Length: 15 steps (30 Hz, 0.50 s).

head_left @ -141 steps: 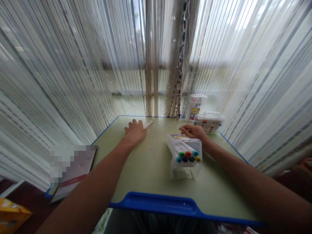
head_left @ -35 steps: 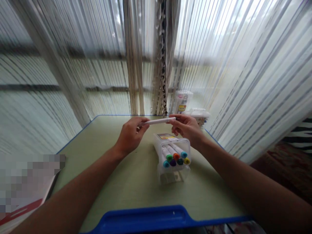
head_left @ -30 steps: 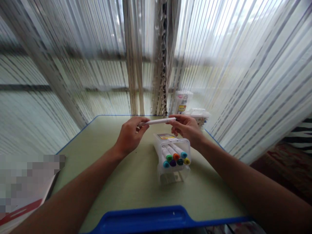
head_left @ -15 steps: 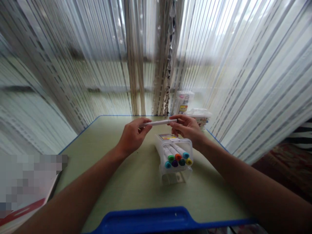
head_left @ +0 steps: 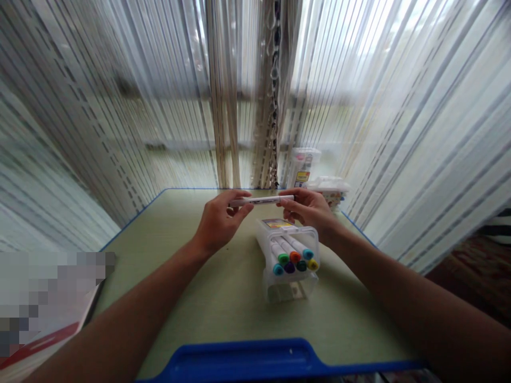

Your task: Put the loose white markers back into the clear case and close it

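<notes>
Right up front, a smooth blue plastic ledge [head_left: 243, 367] with a shallow, round-cornered trough edged the pale green worktop [head_left: 223, 308]! Off to the left, a flat panel [head_left: 59, 340] with a red band poked in. Then came the translucent case [head_left: 263, 242], boxy and open-mouthed, a clear flap below it and seven white-barrelled pens [head_left: 295, 257] inside, their round ends brightly coloured. Just beyond, the white marker [head_left: 265, 200], a slim cylinder, stretched nearly level between the two hands: the left hand [head_left: 217, 223] had its fingers pinched on one end, the right hand [head_left: 315, 213] had its fingers closed on the other. Farther off stood an upright clear box [head_left: 305, 165] and a lower white box [head_left: 331, 187], with a stringy striped curtain [head_left: 175, 117] behind. And the change! Nearly five seconds earlier the marker lay on the worktop by the left hand; now both hands had it, and dark print had come into view along the barrel
</notes>
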Each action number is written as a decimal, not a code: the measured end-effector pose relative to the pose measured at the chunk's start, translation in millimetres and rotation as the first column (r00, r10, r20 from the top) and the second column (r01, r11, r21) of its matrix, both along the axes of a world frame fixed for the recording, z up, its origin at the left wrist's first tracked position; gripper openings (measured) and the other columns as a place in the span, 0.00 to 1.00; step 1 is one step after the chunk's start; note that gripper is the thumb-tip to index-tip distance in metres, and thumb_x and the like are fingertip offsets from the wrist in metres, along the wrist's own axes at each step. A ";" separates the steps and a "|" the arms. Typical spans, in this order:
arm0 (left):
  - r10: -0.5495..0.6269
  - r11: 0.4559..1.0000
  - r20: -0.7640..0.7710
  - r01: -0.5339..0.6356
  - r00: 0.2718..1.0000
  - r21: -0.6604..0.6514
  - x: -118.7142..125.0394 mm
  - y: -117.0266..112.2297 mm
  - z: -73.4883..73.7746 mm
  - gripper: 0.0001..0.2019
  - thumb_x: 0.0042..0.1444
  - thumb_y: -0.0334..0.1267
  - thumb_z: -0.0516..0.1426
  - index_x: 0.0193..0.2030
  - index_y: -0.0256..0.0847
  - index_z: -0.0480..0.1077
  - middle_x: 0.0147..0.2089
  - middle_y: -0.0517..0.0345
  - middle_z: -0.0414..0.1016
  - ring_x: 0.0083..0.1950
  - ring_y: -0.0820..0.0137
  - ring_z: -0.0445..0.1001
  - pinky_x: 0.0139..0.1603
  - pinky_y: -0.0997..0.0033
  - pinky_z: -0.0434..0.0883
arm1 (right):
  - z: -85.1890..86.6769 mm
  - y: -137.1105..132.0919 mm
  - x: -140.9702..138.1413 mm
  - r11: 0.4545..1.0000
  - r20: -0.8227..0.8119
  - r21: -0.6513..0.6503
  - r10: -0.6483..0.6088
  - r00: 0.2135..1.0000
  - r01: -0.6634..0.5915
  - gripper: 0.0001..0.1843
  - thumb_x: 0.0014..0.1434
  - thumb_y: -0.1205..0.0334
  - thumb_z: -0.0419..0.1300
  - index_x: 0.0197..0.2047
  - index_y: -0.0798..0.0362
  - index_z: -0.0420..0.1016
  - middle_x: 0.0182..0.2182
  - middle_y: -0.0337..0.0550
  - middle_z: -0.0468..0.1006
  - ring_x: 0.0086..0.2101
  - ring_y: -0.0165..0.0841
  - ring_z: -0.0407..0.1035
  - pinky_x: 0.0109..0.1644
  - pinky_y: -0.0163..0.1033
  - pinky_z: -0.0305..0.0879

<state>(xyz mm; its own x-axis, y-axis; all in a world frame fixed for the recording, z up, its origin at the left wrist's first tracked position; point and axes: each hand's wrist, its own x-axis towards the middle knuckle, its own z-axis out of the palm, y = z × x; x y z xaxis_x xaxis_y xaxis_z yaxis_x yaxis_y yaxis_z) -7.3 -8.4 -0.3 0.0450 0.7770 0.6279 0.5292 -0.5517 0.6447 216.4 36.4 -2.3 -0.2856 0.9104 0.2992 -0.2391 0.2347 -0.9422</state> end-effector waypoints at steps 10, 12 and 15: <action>-0.124 0.977 0.240 0.161 0.963 -0.141 1.6 -1.7 3.6 0.11 0.60 0.39 0.58 0.45 0.35 0.75 0.30 0.59 0.72 0.24 0.75 0.69 0.26 0.75 0.68 | 1.8 -2.5 -1.2 1.000 0.026 -0.002 -0.025 0.999 0.025 0.20 0.41 0.57 0.77 0.36 0.55 0.79 0.22 0.36 0.77 0.20 0.25 0.69 0.20 0.30 0.62; -0.151 0.969 0.301 0.202 0.942 -0.144 1.9 -2.0 3.4 0.11 0.61 0.38 0.56 0.45 0.35 0.74 0.31 0.58 0.72 0.25 0.75 0.69 0.27 0.74 0.69 | 1.5 -2.6 -1.6 1.000 0.029 0.001 -0.031 0.999 0.031 0.21 0.40 0.58 0.78 0.36 0.56 0.79 0.21 0.35 0.76 0.19 0.25 0.68 0.19 0.30 0.62; -0.172 0.960 0.362 0.238 0.916 -0.148 2.5 -2.2 3.0 0.11 0.61 0.37 0.54 0.45 0.34 0.73 0.31 0.57 0.72 0.26 0.74 0.70 0.28 0.73 0.71 | 1.7 -3.1 -1.8 0.999 0.034 0.002 -0.035 0.999 0.035 0.21 0.39 0.58 0.78 0.35 0.56 0.78 0.20 0.35 0.76 0.18 0.24 0.67 0.19 0.29 0.62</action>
<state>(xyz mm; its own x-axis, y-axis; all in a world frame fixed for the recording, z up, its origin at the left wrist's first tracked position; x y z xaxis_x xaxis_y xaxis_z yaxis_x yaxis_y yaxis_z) -4.8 -10.6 2.7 0.0240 0.8774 0.4792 0.1455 -0.4773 0.8666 214.6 33.3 -0.6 -0.2637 0.9197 0.2909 -0.1987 0.2433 -0.9494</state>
